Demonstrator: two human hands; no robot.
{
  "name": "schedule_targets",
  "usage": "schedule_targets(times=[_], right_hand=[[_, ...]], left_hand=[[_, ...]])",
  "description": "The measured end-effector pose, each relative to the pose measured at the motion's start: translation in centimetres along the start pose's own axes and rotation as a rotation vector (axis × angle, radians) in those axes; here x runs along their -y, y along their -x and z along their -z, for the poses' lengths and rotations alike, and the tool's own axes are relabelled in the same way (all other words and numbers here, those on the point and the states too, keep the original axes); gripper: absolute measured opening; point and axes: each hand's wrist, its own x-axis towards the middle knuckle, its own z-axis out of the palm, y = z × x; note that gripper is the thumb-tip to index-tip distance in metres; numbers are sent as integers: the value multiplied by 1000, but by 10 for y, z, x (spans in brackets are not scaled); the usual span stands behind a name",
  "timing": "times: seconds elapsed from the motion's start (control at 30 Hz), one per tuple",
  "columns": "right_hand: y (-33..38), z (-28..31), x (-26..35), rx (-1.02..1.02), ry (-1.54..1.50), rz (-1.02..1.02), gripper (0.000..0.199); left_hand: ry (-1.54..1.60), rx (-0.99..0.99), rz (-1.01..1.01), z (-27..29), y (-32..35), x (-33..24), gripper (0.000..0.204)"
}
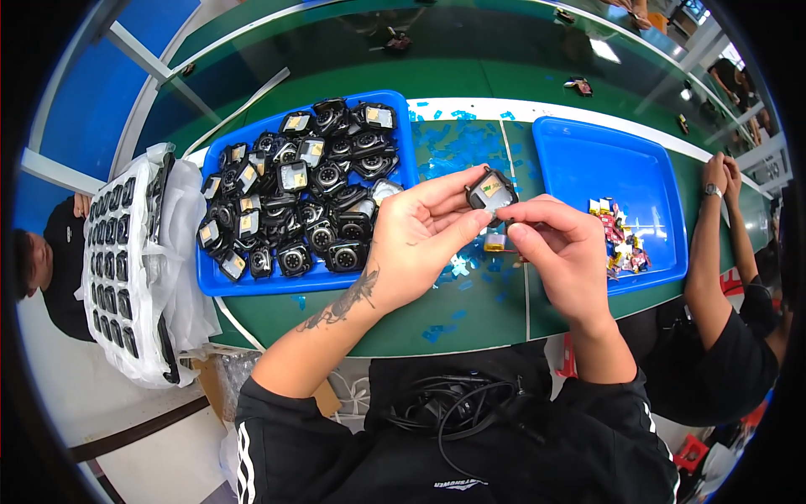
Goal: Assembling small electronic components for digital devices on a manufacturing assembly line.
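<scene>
- Broadly, spread green beneath everything: worktop (470, 315), littered with blue scraps.
- Sat left: blue tray (252, 281) heaped with black parts; right, second blue tray (588, 160) nearly bare.
- Gripped small black part (491, 191) above the worktop: left hand (416, 239), fingers clenched.
- Pinched its lower edge: right hand (562, 244).

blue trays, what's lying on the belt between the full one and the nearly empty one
In the head view, small light-blue film scraps litter the green belt between the full blue tray and the nearly empty blue tray. Both hands hover there too.
</scene>
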Motion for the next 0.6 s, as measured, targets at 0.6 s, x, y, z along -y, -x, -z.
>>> schedule_targets(times=[0.6], right_hand=[[-10,-9,12,-107,507,172,13]], left_hand=[[-79,74,-12,0,2,5,44]])
